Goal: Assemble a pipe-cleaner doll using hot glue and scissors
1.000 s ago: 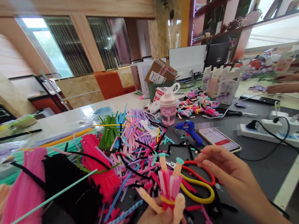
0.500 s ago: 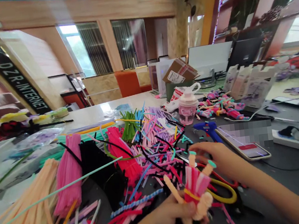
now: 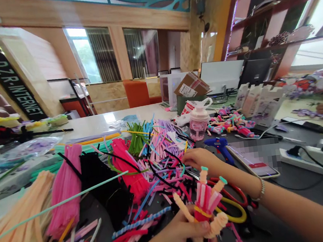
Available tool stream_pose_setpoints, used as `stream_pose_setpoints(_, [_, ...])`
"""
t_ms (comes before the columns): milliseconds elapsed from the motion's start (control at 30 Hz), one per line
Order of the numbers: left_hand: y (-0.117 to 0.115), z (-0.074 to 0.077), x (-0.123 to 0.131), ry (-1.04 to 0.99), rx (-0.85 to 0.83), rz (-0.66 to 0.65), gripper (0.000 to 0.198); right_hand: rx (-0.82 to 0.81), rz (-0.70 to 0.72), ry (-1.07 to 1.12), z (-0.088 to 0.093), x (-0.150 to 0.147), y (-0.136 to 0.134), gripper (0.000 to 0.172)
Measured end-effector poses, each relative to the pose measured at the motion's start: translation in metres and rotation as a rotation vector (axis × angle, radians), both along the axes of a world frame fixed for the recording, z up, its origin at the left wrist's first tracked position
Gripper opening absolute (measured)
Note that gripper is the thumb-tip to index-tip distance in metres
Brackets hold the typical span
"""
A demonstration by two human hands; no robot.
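Log: I read hands apart | left hand (image 3: 179, 230) clamped on pipe-cleaner figure (image 3: 204, 210), fuzzy stems bound by yellow band, above dark desk (image 3: 282, 216) | right hand (image 3: 198, 160), open, fingers curled over chenille-stem pile (image 3: 162, 156), just beside blue glue gun (image 3: 219, 149)

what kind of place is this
Probably a handicraft workshop: there are bundled pipe cleaners, a blue hot glue gun and a pile of small pipe-cleaner figures.
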State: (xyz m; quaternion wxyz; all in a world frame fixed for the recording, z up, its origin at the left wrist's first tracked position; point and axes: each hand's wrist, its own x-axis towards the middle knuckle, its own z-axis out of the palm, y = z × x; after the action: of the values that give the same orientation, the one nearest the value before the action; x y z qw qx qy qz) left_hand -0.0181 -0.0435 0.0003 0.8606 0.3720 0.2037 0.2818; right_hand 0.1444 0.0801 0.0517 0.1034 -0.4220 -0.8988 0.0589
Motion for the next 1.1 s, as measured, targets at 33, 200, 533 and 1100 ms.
stream_pose_setpoints(33, [-0.001, 0.002, 0.001, 0.020, 0.000, 0.006, 0.045, -0.005, 0.030, -0.003, -0.002, 0.001, 0.001, 0.024])
stream_pose_setpoints(200, [-0.003, 0.003, 0.004, 0.114, 0.049, -0.023, 0.045, -0.011, 0.055, -0.039, -0.013, 0.000, 0.002, 0.021])
stream_pose_setpoints(533, [0.000, -0.005, 0.003, 0.193, 0.037, -0.102, 0.062, -0.068, -0.096, 0.438, 0.009, 0.029, 0.010, 0.021])
stream_pose_setpoints(1100, [0.001, -0.002, 0.003, 0.003, -0.074, -0.075, 0.071, -0.552, -0.318, 0.906, 0.016, 0.050, -0.040, 0.043])
